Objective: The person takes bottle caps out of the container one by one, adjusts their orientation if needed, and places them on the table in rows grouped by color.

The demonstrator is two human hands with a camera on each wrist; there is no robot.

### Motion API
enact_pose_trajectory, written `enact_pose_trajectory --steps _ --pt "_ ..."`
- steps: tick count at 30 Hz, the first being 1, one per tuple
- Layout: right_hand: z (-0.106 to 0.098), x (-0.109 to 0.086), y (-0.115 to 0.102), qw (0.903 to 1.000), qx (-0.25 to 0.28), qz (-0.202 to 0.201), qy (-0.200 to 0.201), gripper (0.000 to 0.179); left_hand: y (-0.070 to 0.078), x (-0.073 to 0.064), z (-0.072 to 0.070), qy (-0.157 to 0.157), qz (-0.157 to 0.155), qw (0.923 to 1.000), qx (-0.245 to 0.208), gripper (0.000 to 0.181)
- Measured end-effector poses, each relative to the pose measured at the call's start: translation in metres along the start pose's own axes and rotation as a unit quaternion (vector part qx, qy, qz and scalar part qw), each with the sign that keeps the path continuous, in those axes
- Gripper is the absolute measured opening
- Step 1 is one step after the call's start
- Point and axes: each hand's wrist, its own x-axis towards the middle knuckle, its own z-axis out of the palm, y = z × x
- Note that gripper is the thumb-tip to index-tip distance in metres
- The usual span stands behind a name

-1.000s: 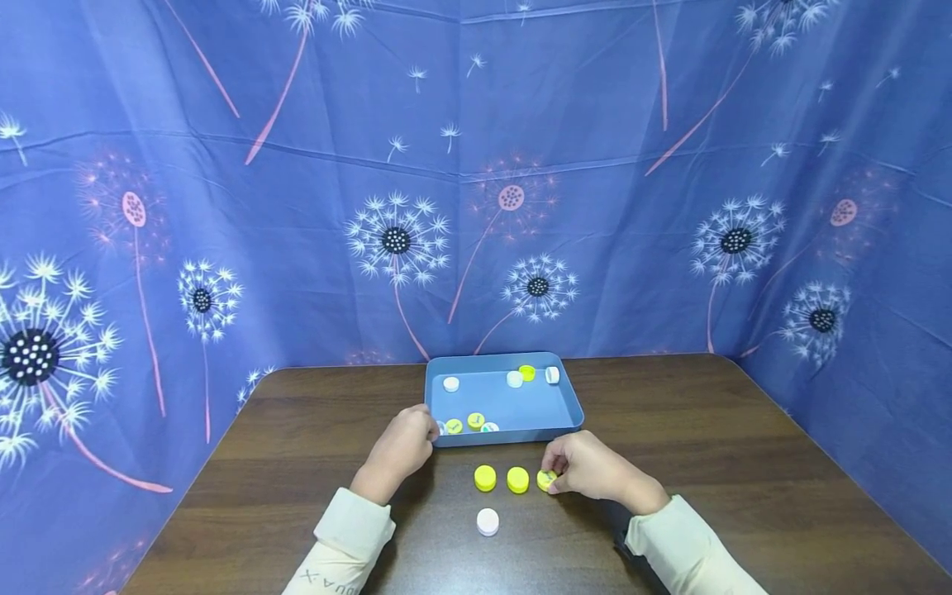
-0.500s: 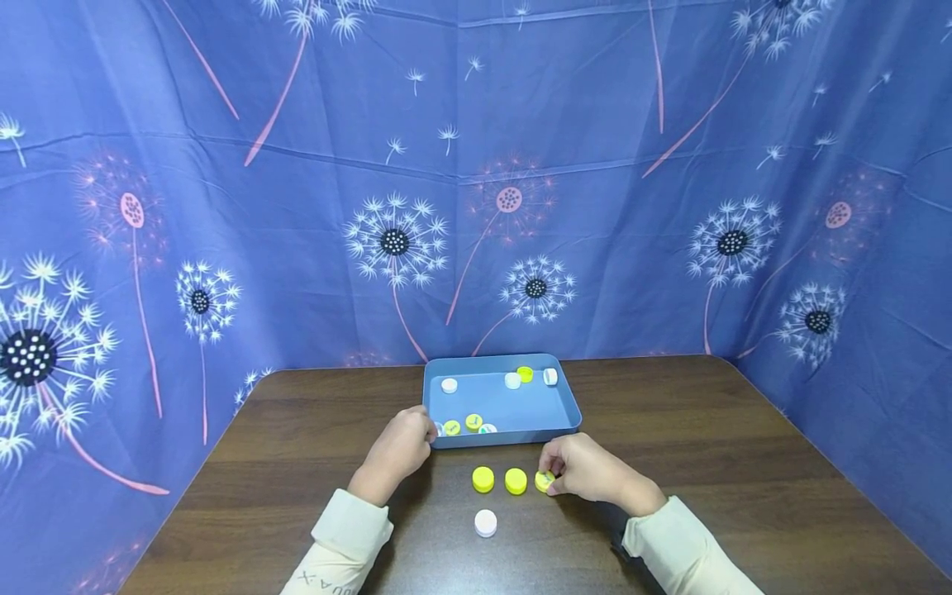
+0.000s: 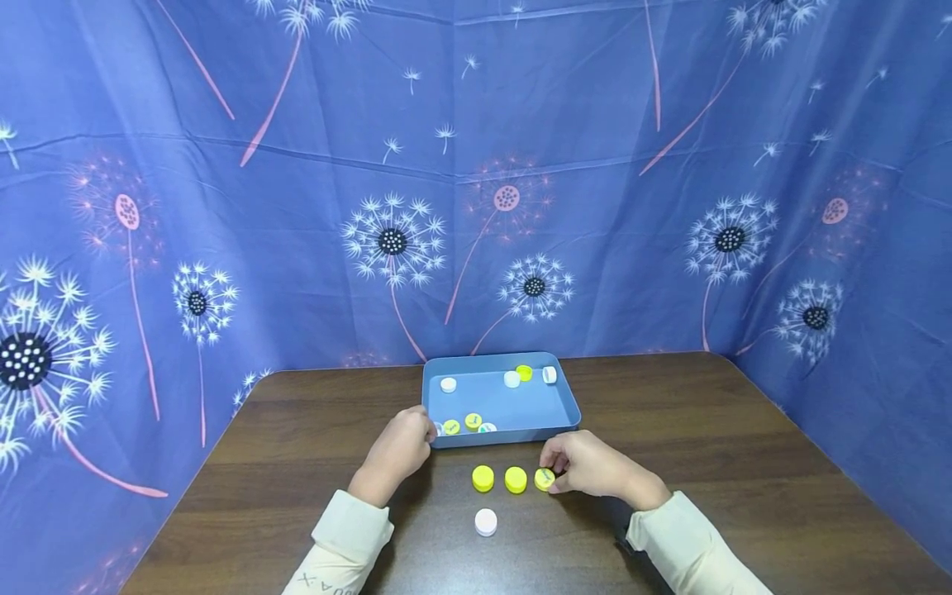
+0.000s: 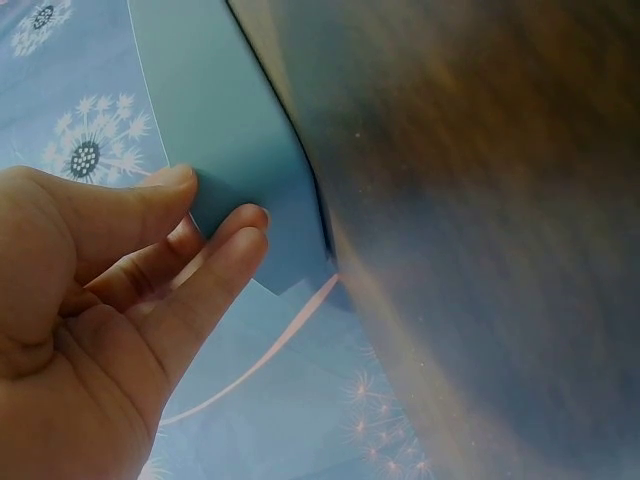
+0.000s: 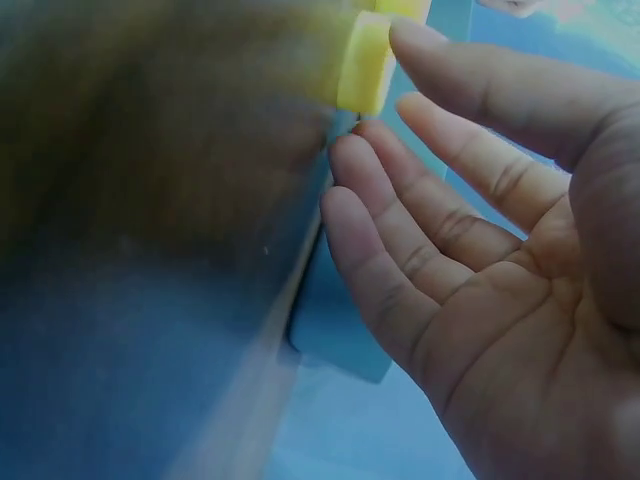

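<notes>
At the near left corner of a shallow blue tray, my left hand pinches the wall; the left wrist view shows the thumb on one side of the tray wall. My right hand has its thumb and fingertips at the right edge of a yellow bottle cap on the table, which carries a dark mark on top. In the right wrist view the thumb overlaps the cap's edge while the other fingers curve loosely beside it. Two plain yellow caps stand left of it in a row.
A white cap sits nearer me on the brown wooden table. Several white and yellow caps lie inside the tray, along its near wall and toward the back. A blue dandelion-print curtain hangs around the table's back and sides.
The marked yellow cap's top shows more fully between my right thumb and fingers than a second ago. My left hand stays at the tray corner; the view has shifted slightly.
</notes>
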Motion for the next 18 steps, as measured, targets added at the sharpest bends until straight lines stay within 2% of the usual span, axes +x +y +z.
enact_pose_trajectory --steps 5,11,18 --pt "-0.010 -0.003 0.001 0.9997 0.015 0.006 0.016 0.025 0.001 0.002 0.000 0.004 0.008 0.9999 -0.006 0.030" --pt "-0.021 -0.004 0.001 0.9976 0.052 -0.010 0.046 0.027 0.001 0.002 0.001 -0.007 -0.004 0.9999 -0.008 0.034" --pt "-0.038 0.007 0.002 0.9881 0.064 -0.043 0.133 0.024 -0.002 0.001 0.001 -0.003 -0.004 0.9999 -0.009 0.034"
